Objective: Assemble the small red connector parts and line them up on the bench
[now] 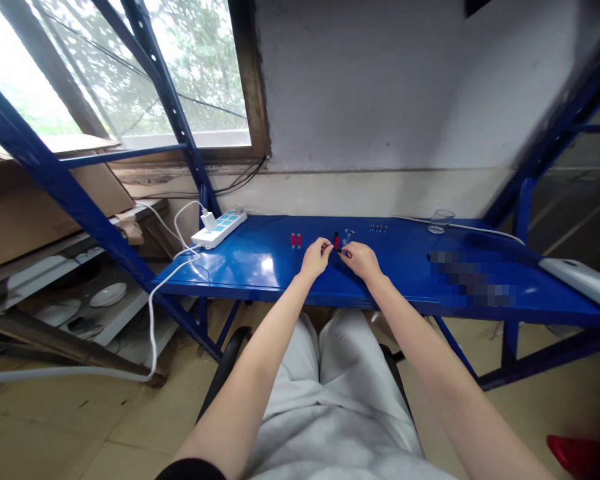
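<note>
My left hand [316, 257] and my right hand [361, 259] are close together over the front half of the blue table. Their fingertips pinch a small, thin, dark piece [337, 250] between them; its kind is too small to make out. Just behind it stands a small red tube with a black top [337, 239]. Small clear pieces [347, 237] are by the fingers of my right hand. To the left of my left hand, two small red tubes [296, 241] stand side by side.
Several tiny pieces [379, 228] lie in rows behind my right hand. A clear glass [441, 221] stands at the back right, and a blurred dark object [473, 279] lies nearer. A white power strip [219, 229] with cables occupies the left end of the blue table [240, 263].
</note>
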`<state>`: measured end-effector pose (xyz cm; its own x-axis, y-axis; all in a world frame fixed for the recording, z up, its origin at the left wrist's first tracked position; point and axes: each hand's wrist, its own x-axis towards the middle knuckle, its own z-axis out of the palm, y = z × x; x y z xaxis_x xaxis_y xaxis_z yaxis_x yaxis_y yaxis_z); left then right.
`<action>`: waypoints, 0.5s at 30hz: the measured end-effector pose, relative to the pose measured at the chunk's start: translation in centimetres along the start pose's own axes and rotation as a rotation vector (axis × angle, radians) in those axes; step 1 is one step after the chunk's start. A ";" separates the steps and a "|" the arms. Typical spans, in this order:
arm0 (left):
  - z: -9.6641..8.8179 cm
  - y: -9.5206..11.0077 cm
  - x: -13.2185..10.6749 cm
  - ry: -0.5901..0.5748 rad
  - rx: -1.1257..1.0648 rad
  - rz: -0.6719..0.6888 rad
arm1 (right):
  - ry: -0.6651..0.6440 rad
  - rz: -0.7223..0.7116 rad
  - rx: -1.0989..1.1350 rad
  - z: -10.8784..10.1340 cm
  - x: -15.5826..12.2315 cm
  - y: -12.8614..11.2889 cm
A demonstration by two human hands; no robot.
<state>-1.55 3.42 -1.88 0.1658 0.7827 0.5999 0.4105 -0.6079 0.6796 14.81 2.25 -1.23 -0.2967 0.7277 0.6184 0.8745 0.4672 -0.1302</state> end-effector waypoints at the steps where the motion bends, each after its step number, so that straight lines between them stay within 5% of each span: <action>1: 0.0 0.0 0.0 -0.004 0.000 0.000 | -0.006 -0.003 -0.013 0.0 0.0 0.0; 15: -0.2 -0.2 0.0 -0.069 -0.091 -0.052 | -0.024 -0.078 -0.085 0.4 -0.1 0.2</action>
<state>-1.76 3.47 -1.94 0.2091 0.8187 0.5349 0.3374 -0.5738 0.7463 14.83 2.42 -1.62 -0.3738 0.7031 0.6049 0.8774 0.4795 -0.0151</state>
